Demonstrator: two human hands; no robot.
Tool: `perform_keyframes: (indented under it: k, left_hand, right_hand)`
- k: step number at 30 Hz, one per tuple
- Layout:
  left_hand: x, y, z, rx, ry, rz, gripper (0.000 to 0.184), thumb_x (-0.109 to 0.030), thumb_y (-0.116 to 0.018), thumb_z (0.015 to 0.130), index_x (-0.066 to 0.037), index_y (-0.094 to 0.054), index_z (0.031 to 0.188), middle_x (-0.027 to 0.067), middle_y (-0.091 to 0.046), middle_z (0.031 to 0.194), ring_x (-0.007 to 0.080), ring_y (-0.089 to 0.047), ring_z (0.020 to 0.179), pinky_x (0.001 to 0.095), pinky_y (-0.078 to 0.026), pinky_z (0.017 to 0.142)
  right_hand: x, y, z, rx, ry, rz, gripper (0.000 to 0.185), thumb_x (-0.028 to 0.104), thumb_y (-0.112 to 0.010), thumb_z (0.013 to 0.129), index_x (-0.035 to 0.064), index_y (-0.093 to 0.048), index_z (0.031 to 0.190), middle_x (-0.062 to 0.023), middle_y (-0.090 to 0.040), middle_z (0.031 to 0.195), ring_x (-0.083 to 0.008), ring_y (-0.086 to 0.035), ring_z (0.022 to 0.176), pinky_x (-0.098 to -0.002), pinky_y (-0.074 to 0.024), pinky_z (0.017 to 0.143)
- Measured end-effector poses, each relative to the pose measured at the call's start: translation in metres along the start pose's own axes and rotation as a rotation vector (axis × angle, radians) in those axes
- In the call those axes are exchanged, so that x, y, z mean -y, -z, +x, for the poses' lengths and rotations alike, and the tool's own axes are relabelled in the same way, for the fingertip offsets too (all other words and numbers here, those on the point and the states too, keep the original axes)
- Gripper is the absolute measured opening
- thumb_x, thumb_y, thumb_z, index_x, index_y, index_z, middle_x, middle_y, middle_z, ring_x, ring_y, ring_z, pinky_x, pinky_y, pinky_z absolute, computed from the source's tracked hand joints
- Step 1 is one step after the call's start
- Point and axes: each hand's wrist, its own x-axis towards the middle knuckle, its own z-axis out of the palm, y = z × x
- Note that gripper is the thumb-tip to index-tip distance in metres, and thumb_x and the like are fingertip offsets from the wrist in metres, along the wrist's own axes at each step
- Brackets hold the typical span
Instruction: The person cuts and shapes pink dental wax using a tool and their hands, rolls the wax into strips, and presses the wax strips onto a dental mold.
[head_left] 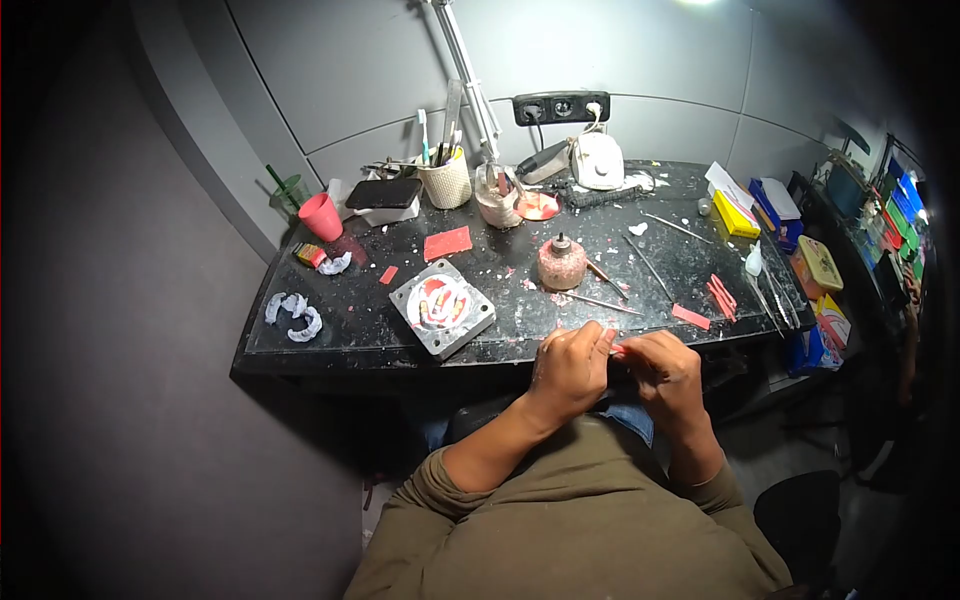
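My left hand (pixel 572 368) and my right hand (pixel 662 372) meet just off the front edge of the black table, fingers pinched together. Between their fingertips shows a small pinkish-red piece (pixel 615 350), mostly hidden. Beyond them a metal tool (pixel 603 303) lies beside a round, wax-spattered burner (pixel 562 264). To the left a square metal flask (pixel 478 318) carries a white cast with red wax and teeth (pixel 438 303). Red wax strips (pixel 721 297) and a flat red piece (pixel 691 317) lie to the right of my hands.
The black table (pixel 370 345) also bears a pink cup (pixel 321 217), a tool holder (pixel 445 182), a lamp base (pixel 498 205), a white device (pixel 598 162), a red wax sheet (pixel 447 243) and white arch-shaped pieces (pixel 303 325). Boxes (pixel 735 212) stand at the right.
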Motion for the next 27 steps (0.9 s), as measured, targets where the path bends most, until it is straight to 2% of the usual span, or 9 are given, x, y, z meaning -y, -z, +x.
perform_keyframes:
  k: [4, 9, 11, 12, 14, 17, 27]
  left_hand:
    - [0.002, -0.001, 0.0, 0.0, -0.036, -0.004, 0.028, -0.015, -0.061, 0.105, -0.003, -0.058, 0.079, 0.0215, -0.061, 0.071, 0.0476, -0.059, 0.066, 0.054, -0.045, 0.064]
    - [0.001, 0.0, -0.002, 0.067, 0.019, -0.06, 0.024, -0.015, -0.061, 0.105, -0.003, -0.062, 0.084, 0.0193, -0.062, 0.071, 0.0454, -0.061, 0.068, 0.0518, -0.046, 0.067]
    - [0.003, 0.0, -0.001, 0.083, -0.125, -0.053, 0.015, -0.014, -0.065, 0.101, -0.004, -0.065, 0.091, 0.0153, -0.065, 0.077, 0.0393, -0.064, 0.074, 0.0471, -0.048, 0.076]
    - [0.004, 0.0, 0.0, 0.077, -0.125, -0.049, 0.015, -0.014, -0.065, 0.101, -0.004, -0.065, 0.091, 0.0153, -0.065, 0.077, 0.0393, -0.064, 0.074, 0.0471, -0.048, 0.076]
    - [0.005, 0.0, 0.001, 0.094, -0.297, 0.048, 0.006, -0.011, -0.067, 0.096, -0.005, -0.066, 0.096, 0.012, -0.067, 0.084, 0.0334, -0.066, 0.082, 0.0435, -0.047, 0.085]
    - [0.007, 0.0, 0.001, 0.133, -0.375, 0.072, 0.008, -0.007, -0.069, 0.09, -0.004, -0.066, 0.097, 0.0116, -0.066, 0.087, 0.0316, -0.066, 0.086, 0.043, -0.046, 0.087]
    - [0.013, -0.008, -0.004, 0.112, -0.399, 0.013, 0.014, 0.003, -0.064, 0.082, 0.0, -0.063, 0.096, 0.0157, -0.063, 0.083, 0.0364, -0.063, 0.081, 0.0445, -0.049, 0.081]
  right_hand:
    - [0.005, 0.004, 0.005, 0.009, 0.078, -0.021, 0.016, 0.001, -0.077, 0.087, 0.0013, -0.076, 0.103, -0.0132, -0.074, 0.09, -0.0319, -0.069, 0.079, -0.0396, -0.0543, 0.074]
    - [0.001, 0.006, 0.001, 0.043, 0.017, -0.046, 0.016, 0.0, -0.076, 0.087, 0.001, -0.076, 0.103, -0.013, -0.074, 0.091, -0.0322, -0.069, 0.083, -0.0402, -0.0535, 0.077]
    - [-0.003, 0.009, 0.0, 0.044, 0.028, -0.054, 0.016, -0.001, -0.076, 0.087, 0.0008, -0.076, 0.103, -0.0129, -0.074, 0.091, -0.032, -0.068, 0.083, -0.0402, -0.0532, 0.077]
    - [-0.004, 0.011, 0.0, 0.044, 0.036, -0.064, 0.016, -0.001, -0.076, 0.087, 0.0007, -0.075, 0.103, -0.0129, -0.073, 0.092, -0.0318, -0.068, 0.084, -0.0403, -0.0529, 0.076]
    - [-0.005, 0.012, -0.001, 0.04, 0.051, -0.065, 0.016, -0.002, -0.075, 0.087, 0.0008, -0.075, 0.103, -0.0127, -0.073, 0.091, -0.0317, -0.068, 0.083, -0.0402, -0.0525, 0.076]
    - [-0.005, 0.013, -0.003, 0.04, 0.066, -0.067, 0.018, -0.004, -0.073, 0.085, 0.0015, -0.075, 0.103, -0.0125, -0.072, 0.091, -0.0316, -0.067, 0.081, -0.0401, -0.0518, 0.075]
    - [-0.002, 0.01, -0.007, 0.029, 0.037, -0.042, 0.025, -0.008, -0.07, 0.08, 0.0025, -0.076, 0.102, -0.0121, -0.07, 0.087, -0.0305, -0.064, 0.079, -0.0382, -0.051, 0.072]
